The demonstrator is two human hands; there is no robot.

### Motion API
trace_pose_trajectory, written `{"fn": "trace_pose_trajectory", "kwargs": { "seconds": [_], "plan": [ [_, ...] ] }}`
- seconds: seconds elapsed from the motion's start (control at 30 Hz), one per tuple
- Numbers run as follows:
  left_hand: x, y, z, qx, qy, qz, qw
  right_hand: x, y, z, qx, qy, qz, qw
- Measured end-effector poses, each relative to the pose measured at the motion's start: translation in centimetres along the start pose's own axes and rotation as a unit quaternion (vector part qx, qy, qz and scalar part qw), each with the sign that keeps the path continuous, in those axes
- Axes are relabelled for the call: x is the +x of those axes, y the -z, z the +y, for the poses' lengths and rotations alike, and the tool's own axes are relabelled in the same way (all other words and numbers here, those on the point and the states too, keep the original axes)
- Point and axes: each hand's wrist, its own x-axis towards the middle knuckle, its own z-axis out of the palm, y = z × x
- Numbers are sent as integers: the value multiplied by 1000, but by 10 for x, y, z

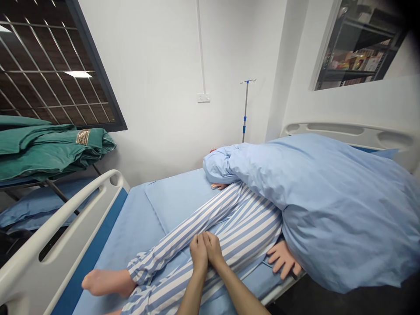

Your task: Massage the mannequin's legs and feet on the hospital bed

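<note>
My left hand [198,253] and my right hand [213,250] are side by side and touching, both curled into loose fists over the striped trousers [244,229]. Nothing shows in either fist, and no cloth is visibly pulled by them. The trousers are on a mannequin lying on its back on the bed; its bare foot [106,282] points left, and its hand [284,259] lies palm down to the right of mine. A light blue quilt [328,188], bunched up, covers its upper body and head. Part of its other hand [219,186] shows under the quilt's edge.
The bed has a cream footboard [95,205] at left and a headboard [354,131] at right. Blue sheet [183,197] shows beside the legs. An IV pole [245,109] stands by the wall behind. Green folded bedding [49,146] is piled at the left under the barred window.
</note>
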Motion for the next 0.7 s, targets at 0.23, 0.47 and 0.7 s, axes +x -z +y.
{"fn": "trace_pose_trajectory", "kwargs": {
  "seconds": [0.23,0.47,0.7],
  "plan": [
    [1,-1,-7,41,-38,-9,998,-2,3,-7,36,-33,14,999],
    [-4,0,0,93,-33,-25,995,7,14,-25,43,-86,41,995],
    [-6,1,3,96,-33,-39,994,9,5,-16,120,-108,43,986]
  ]
}}
